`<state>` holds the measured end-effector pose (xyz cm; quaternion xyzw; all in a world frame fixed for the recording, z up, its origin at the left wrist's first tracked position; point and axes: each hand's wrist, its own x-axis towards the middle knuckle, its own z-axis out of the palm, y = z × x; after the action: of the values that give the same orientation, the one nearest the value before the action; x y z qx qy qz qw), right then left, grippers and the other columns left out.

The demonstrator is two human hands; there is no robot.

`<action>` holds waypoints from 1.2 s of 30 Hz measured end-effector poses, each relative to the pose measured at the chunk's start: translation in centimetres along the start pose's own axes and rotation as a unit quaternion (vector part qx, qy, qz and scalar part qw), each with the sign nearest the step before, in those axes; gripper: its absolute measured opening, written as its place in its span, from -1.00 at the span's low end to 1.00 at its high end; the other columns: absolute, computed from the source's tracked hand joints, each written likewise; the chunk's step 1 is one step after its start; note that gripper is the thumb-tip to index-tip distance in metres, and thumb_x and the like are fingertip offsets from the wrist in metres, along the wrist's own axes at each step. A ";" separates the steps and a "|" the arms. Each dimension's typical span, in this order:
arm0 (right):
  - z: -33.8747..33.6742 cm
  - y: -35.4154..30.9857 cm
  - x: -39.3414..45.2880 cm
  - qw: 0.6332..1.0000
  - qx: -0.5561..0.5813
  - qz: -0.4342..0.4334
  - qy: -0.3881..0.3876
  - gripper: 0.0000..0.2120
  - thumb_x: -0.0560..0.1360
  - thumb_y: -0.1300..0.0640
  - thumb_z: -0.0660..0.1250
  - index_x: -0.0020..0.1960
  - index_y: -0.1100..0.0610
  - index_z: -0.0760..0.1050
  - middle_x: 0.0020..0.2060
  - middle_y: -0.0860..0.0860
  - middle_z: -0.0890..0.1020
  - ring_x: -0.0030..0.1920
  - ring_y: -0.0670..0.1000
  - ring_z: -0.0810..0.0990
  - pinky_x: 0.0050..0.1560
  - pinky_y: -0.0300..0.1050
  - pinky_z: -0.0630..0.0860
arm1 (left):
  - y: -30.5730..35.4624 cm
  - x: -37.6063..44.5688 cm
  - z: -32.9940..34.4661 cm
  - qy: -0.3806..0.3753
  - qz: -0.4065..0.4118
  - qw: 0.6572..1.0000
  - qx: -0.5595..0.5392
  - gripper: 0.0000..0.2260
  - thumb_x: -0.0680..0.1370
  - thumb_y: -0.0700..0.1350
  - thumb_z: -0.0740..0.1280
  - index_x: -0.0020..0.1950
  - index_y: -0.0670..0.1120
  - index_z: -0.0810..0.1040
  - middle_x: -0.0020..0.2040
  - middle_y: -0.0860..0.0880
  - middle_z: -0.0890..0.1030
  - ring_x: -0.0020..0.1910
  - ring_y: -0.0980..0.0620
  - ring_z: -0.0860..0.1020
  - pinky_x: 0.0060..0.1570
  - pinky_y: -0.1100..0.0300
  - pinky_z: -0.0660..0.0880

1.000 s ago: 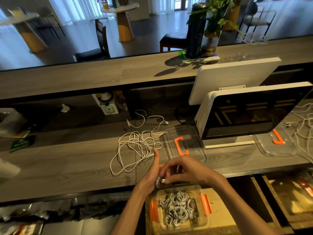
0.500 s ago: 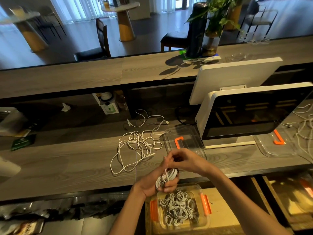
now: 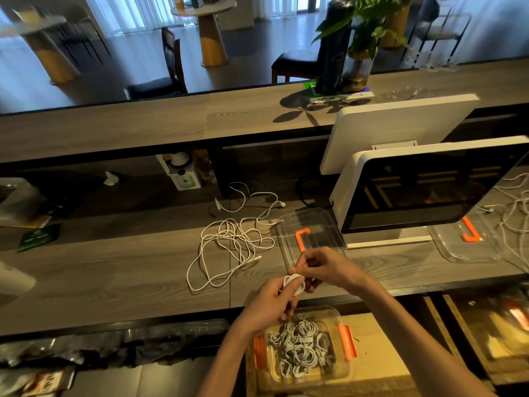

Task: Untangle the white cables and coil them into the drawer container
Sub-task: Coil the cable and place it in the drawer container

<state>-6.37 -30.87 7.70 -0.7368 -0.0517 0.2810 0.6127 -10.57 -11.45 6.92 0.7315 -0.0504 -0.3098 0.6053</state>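
My left hand (image 3: 269,305) grips a small coil of white cable (image 3: 293,283) above the front edge of the counter. My right hand (image 3: 323,267) pinches the cable's loose end just right of that coil. Below them, in the open drawer, stands a clear container with orange clips (image 3: 347,339) holding several coiled white cables (image 3: 300,346). A loose tangle of white cables (image 3: 232,242) lies on the counter to the left of my hands.
A clear lid with an orange handle (image 3: 310,233) lies behind my hands. A white point-of-sale screen (image 3: 429,184) stands at right, with a second lid (image 3: 469,239) and more white cables (image 3: 515,213) beyond it. A raised shelf with a plant (image 3: 360,38) runs along the back.
Both hands rose from over the container to the counter's front edge. The right hand has wound the cable's end around the coil in the left hand.
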 end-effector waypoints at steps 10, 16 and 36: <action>2.3 1.7 0.1 0.993 0.090 0.043 0.059 -0.84 0.61 0.15 0.38 0.00 0.27 0.61 -0.20 0.09 0.63 -0.20 -0.04 0.57 -0.19 -0.22 0.54 | -1.1 0.2 0.6 0.137 -0.014 0.970 -0.200 -0.71 0.64 0.06 0.27 0.27 -0.04 0.59 -0.13 -0.06 0.61 -0.40 0.11 0.41 -0.47 0.29 0.28; 5.1 2.7 0.2 0.974 0.192 0.068 0.101 -0.88 0.59 0.19 0.40 -0.06 0.24 0.57 -0.31 0.02 0.60 -0.30 -0.08 0.54 -0.26 -0.25 0.54 | -1.1 0.4 0.5 0.192 -0.024 0.913 -0.358 -0.61 0.63 0.03 0.27 0.17 -0.29 0.60 -0.17 -0.12 0.59 -0.44 0.12 0.36 -0.54 0.33 0.24; 7.6 1.5 -2.0 0.961 0.016 -0.145 0.234 -0.87 0.58 0.17 0.42 0.13 0.06 0.62 -0.03 -0.04 0.71 -0.01 0.01 0.72 0.02 -0.05 0.69 | 0.8 0.5 1.0 0.223 0.002 0.945 -0.238 -0.70 0.70 0.02 0.18 0.14 -0.13 0.63 -0.03 -0.13 0.73 -0.03 -0.04 0.71 -0.08 0.10 0.63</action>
<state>-12.06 -25.43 6.36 -0.7566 -0.0092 0.0097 0.6537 -10.43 -12.73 7.37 0.6165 0.1594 -0.1409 0.7580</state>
